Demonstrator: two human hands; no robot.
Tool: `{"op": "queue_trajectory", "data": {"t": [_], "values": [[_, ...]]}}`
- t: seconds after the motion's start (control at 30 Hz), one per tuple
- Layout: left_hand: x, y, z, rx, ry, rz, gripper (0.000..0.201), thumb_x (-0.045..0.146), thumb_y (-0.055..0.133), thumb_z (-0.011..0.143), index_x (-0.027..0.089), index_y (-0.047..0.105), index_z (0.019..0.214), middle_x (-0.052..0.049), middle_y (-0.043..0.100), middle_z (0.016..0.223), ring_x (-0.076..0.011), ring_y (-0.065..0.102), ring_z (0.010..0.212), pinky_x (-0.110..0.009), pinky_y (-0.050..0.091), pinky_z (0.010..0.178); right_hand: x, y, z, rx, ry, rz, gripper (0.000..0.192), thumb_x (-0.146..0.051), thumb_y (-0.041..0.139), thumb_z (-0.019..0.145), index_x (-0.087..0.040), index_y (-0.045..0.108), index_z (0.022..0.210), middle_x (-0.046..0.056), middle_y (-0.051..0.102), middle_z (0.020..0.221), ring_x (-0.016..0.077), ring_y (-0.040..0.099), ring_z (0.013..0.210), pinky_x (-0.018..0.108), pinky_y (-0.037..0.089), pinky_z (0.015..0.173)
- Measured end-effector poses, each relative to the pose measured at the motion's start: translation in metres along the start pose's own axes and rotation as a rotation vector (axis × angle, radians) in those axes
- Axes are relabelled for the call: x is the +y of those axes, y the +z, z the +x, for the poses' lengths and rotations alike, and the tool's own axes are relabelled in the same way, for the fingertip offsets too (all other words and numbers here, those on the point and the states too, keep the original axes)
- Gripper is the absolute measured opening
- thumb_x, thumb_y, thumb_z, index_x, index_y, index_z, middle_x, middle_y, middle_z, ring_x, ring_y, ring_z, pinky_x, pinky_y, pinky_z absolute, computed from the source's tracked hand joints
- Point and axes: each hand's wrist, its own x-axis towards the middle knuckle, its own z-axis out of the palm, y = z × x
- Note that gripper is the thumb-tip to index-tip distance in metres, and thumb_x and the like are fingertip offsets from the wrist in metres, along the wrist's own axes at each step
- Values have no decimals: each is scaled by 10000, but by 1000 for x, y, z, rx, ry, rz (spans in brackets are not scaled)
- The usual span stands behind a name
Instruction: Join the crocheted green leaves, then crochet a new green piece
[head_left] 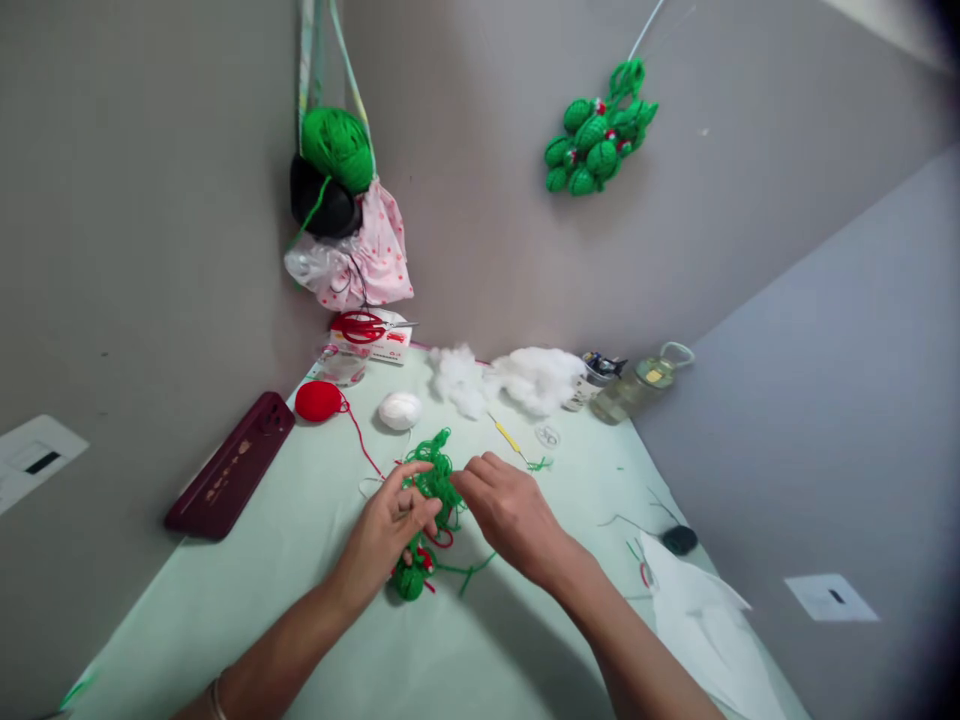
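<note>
Green yarn (441,480), tangled, between left fingers (425,514) and right fingers (475,484)

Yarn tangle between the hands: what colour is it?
The yarn tangle is bright green; the head view shows it best.

1. Yarn (441,480): bright green; a loose tangle of loops and kinked strands, narrowing toward its far tip; its near left part is hidden.
2. Ball (409,582): green, crocheted, rounded; at the yarn's near end, with red and white bits beside it.
3. Red loop (444,540): curved, between yarn and ball.
4. Strand (454,570): thin, green; trails rightward from near the ball.
</note>
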Motion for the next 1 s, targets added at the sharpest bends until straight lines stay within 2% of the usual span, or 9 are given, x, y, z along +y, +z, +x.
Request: {"op": "queue_trajectory", "data": {"t": [0.13,0.23,0.33,0.4,0.53,0.7,0.83,0.93,1.0], "values": [[0,-2,2,-25,-25,-12,430,596,629,905,170,658,957,12,598,639,-134,542,573,-200,418,474,-3,-3,10,-27,-75,88,274,-62,457,995,-185,645,839,14,597,721,161,473,653,287,375,595],[-1,-5,4,-25,-29,-38,422,578,635,898,163,670,836,7,577,622,-137,551,588,-200,400,474,10,-7,25,26,15,100,293,-84,454,1004,-189,651,814,28,612,720,168,513,684,283,381,601],[-5,-3,4,-113,-57,23,429,547,606,913,137,731,912,9,560,581,-132,540,537,-203,349,442,27,-16,51,133,148,286,205,-166,537,996,-209,691,868,39,663,808,167,585,767,280,450,694],[-9,0,3,-233,-98,78,450,505,618,910,113,740,1096,17,570,568,-120,504,497,-201,329,425,38,-22,77,254,262,503,133,-196,605,944,-212,689,842,30,659,817,149,590,725,283,478,704],[-19,6,1,-342,-96,58,703,469,677,885,125,523,1479,27,619,632,-118,510,522,-183,357,421,53,-27,146,362,357,745,94,-255,577,922,-198,618,860,1,661,741,133,639,668,263,532,673],[-25,6,5,-295,-93,4,587,505,658,895,144,610,1355,27,598,619,-124,526,524,-174,361,412,66,-17,235,519,428,785,108,-273,554,917,-192,626,917,7,693,874,113,643,701,242,526,707],[-26,7,7,-274,-100,-4,488,493,660,880,141,660,1218,32,585,603,-115,482,498,-179,358,409,69,5,273,457,541,674,74,-211,622,861,-178,688,871,56,723,980,177,649,912,323,501,915],[-25,9,7,-272,-97,-6,460,485,681,862,140,673,1166,29,583,592,-118,464,502,-188,349,411,71,20,280,355,566,677,57,-129,685,767,-169,684,726,51,715,848,205,644,884,379,487,929],[-21,9,6,-267,-102,-17,438,473,689,860,144,679,1149,27,584,600,-117,460,515,-191,344,417,74,22,276,326,565,696,34,-141,692,771,-168,694,751,41,709,830,193,639,869,364,490,912]]}}
